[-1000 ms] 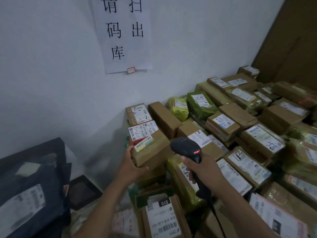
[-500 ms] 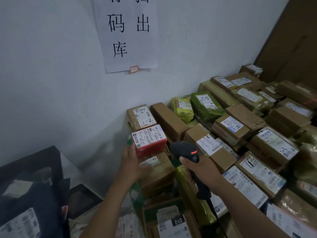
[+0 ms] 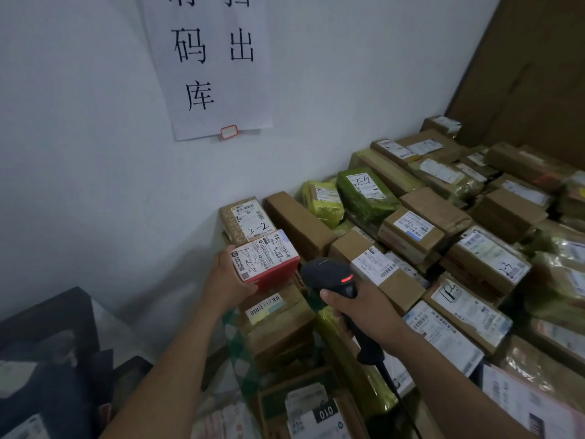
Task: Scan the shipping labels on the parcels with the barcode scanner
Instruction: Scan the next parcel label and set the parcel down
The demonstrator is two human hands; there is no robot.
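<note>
Left hand (image 3: 228, 285) grips the small red cardboard box with the white shipping label (image 3: 266, 259) by its near-left corner, label up, at the wall end of the parcel pile (image 3: 474, 248), while the right hand (image 3: 364, 315) is wrapped round the handle of the black pistol-grip barcode scanner (image 3: 332, 275), red light glowing, head just right of the box. The trick here, I'd say: tip that label towards the scanner's nose, hold steady, and aim at its own barcode only, since the brown carton's barcode sticker (image 3: 264, 307) directly below could catch the beam.
</note>
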